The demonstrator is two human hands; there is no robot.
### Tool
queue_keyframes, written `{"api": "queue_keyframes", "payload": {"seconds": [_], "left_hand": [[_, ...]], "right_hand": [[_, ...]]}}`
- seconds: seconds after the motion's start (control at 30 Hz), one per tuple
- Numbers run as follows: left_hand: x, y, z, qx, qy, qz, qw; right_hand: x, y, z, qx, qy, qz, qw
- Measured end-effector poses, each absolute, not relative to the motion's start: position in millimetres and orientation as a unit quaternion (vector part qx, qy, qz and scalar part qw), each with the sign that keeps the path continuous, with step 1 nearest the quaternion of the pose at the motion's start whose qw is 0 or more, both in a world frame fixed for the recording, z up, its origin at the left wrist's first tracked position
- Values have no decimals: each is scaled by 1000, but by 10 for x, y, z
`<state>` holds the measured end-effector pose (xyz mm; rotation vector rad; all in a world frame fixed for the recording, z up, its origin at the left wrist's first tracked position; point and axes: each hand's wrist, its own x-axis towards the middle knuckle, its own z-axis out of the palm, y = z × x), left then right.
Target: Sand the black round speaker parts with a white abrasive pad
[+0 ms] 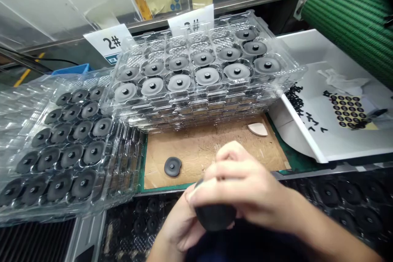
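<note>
black rubber disc (215, 217) pinched between fingers of right hand (242, 176) and left hand (181, 229); second disc (172, 166) on cardboard sheet (196, 151) just beyond fingers; clear blister trays (196, 100) farther ahead, visible pockets all filled.

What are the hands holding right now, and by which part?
A dark round disc, held on edge: the right hand pinches its upper rim with the fingertips, and the left hand presses against its left side.

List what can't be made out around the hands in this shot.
Head view:
dark round part: most of its face, hidden by the right hand and left hand.
stacked clear trays: contents of the lower layers, blurred by overlapping plastic.
2# card: lower print, hidden by the trays.
</note>
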<state>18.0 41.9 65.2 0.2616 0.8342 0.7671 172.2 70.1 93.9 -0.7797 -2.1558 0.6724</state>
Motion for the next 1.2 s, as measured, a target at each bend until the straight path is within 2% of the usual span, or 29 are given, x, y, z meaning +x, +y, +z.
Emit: {"api": "queue_keyframes", "payload": {"seconds": [0.1,0.27,0.37,0.47,0.57,0.67,0.8,0.93,1.0,1.1,1.2], "left_hand": [[97,490,698,108,351,298,881],[-25,541,691,117,315,330,882],[-26,543,623,123,311,335,881],[15,542,573,130,313,320,885],[64,539,564,133,308,315,888],[69,537,558,133,322,323,880],[-15,540,512,117,295,340,885],[-69,541,489,100,258,359,891],[-64,538,490,102,255,364,890],[-50,528,491,108,262,361,888],[-41,509,494,116,251,353,894]], "right_hand": [[1877,752,801,-417,-789,274,359],[2036,626,333,-549,-671,369,335],[2036,535,170,-590,-639,381,316],[1965,521,344,-579,-640,349,365],[1828,588,695,-428,-746,302,411],[1761,688,918,-303,-835,282,363],[1939,687,931,-388,-820,332,258],[2112,483,706,-430,-689,506,292],[2128,384,524,-483,-597,555,320],[2135,320,320,-563,-521,555,323],[2142,326,374,-598,-543,494,324]]}}
